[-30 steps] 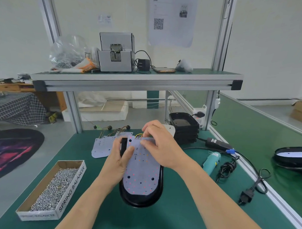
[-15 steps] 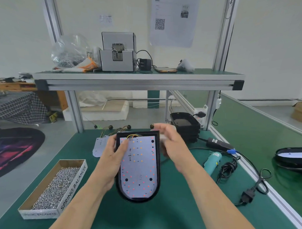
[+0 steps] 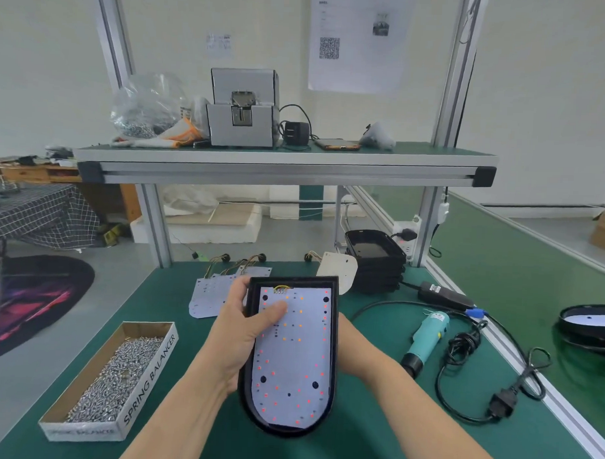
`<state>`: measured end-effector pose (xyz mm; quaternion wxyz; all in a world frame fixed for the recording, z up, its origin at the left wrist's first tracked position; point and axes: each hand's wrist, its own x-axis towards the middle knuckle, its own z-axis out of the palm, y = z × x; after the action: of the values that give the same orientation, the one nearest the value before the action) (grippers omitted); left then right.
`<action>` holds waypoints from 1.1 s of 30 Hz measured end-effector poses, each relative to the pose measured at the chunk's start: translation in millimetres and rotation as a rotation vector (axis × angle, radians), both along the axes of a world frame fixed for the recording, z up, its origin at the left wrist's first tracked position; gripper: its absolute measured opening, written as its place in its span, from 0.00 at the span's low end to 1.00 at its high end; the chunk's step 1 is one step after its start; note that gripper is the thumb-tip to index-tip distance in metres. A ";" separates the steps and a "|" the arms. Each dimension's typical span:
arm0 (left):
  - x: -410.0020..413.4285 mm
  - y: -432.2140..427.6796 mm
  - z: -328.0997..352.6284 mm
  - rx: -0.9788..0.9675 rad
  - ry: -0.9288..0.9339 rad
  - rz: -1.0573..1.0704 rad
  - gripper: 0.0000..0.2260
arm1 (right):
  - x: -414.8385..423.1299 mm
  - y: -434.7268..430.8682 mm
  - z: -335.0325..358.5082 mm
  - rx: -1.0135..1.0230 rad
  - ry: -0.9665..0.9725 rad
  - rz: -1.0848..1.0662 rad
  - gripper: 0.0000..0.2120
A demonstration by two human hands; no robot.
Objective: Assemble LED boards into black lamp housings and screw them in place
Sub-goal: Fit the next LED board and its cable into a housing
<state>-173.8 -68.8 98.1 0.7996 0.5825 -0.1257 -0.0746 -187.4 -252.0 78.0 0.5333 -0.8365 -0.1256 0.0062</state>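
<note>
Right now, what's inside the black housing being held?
An LED board fills the black housing, with yellow wires at its top edge and the left hand thumbing it down. Anything under the board is covered. The right hand is mostly hidden behind the housing.

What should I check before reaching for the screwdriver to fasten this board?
1. LED board seated within the rim of the black housing: ok.
2. Grip by left hand, thumb pressing the board: ok.
3. Free right hand: cannot tell, its fingers are hidden behind the housing.
4. Screws in the board holes: not ok, holes look empty.
5. Stock in screw box: ok.
6. Access to screwdriver, lying untouched to the right: ok.
</note>
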 end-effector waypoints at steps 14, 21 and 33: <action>5.1 0.6 3.0 0.265 -0.323 0.211 0.16 | -1.9 5.7 12.8 0.112 -0.287 -0.469 0.02; 8.4 0.5 -7.7 0.284 -0.320 0.214 0.13 | -0.1 10.4 -1.5 0.266 -0.190 -0.422 0.04; 20.1 2.2 -23.4 0.320 -0.281 0.191 0.18 | -1.7 18.0 -15.7 0.269 -0.221 -0.496 0.04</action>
<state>-153.6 -66.6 74.7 0.6751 0.7157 -0.1668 0.0645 -189.1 -234.0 62.2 0.6076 -0.7592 0.0257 -0.2319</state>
